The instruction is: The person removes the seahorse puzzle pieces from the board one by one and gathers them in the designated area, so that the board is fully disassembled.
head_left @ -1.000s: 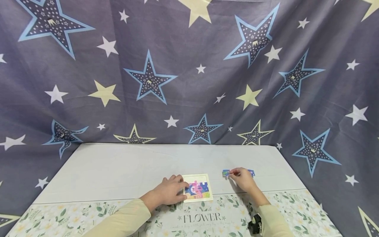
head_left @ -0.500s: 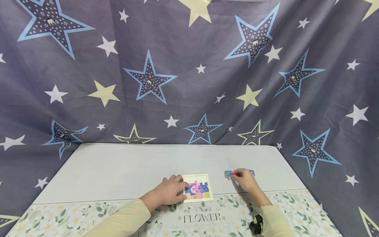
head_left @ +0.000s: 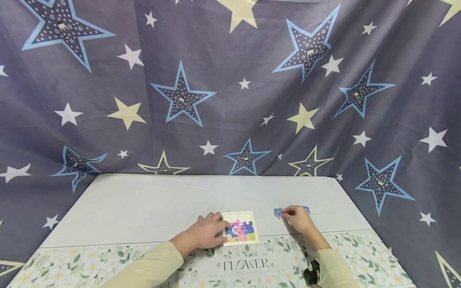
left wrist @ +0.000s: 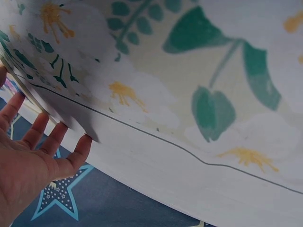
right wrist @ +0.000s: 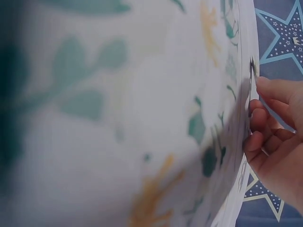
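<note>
In the head view, the right hand (head_left: pixel 298 219) pinches a blue-green piece (head_left: pixel 277 212) at its right end, over the bench (head_left: pixel 162 204) and well to the right of the frame (head_left: pixel 256 232); whether the piece is raised or touching the bench I cannot tell. A second piece (head_left: pixel 306 209) shows partly behind that hand. A light edge hold like this seems right, leaving most of the print in sight and the piece easy to turn. The left hand (head_left: pixel 203 233) rests palm down at the frame's left side, index finger over the rim and onto the puzzle (head_left: pixel 240 232); gentle, even pressure there should steady the frame without shifting what is fitted. Both forearms reach in from the near side, angled toward each other. In the left wrist view, the fingers are spread and slightly bent, gripping nothing, with tips along the frame's edge. In the right wrist view, the fingers bend inward and one tip meets a thin dark sliver, probably the piece seen edge-on, though blur hides the detail.
</note>
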Tool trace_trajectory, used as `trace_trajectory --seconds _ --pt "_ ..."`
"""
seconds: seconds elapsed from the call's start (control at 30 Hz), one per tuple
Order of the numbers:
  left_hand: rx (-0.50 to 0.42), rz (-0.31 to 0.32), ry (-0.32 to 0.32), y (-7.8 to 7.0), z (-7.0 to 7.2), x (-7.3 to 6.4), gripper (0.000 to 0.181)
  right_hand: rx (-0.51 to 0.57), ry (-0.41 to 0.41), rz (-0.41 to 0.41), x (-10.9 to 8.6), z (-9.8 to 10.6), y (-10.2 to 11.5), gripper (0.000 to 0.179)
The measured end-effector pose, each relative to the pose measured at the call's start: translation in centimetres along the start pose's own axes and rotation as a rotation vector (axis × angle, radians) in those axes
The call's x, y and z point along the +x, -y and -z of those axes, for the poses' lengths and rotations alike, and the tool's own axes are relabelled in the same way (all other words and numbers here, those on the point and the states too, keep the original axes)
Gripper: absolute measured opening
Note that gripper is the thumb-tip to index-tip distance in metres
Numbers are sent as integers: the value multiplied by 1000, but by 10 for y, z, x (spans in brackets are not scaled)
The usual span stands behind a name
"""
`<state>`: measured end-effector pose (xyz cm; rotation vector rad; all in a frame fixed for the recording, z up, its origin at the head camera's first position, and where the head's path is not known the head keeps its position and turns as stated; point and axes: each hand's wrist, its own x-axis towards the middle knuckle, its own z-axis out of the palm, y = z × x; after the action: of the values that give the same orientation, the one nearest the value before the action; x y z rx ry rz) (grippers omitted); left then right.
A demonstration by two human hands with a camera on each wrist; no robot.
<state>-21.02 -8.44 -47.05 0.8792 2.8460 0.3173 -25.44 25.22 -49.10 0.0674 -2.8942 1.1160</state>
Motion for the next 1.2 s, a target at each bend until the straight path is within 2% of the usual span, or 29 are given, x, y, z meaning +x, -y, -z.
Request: trace_trajectory --seconds 0.4,0.8,1.2 --pt "-3 -2 4 0 -1 0 46 -51 7 -8 -1 2 0 10" --pt "1 2 -1 0 1 -1 46 -59 15 -38 3 1 -1 10" --pt "-8 -10 -3 -1 1 -1 45 -65 12 -31 2 1 -2 10"
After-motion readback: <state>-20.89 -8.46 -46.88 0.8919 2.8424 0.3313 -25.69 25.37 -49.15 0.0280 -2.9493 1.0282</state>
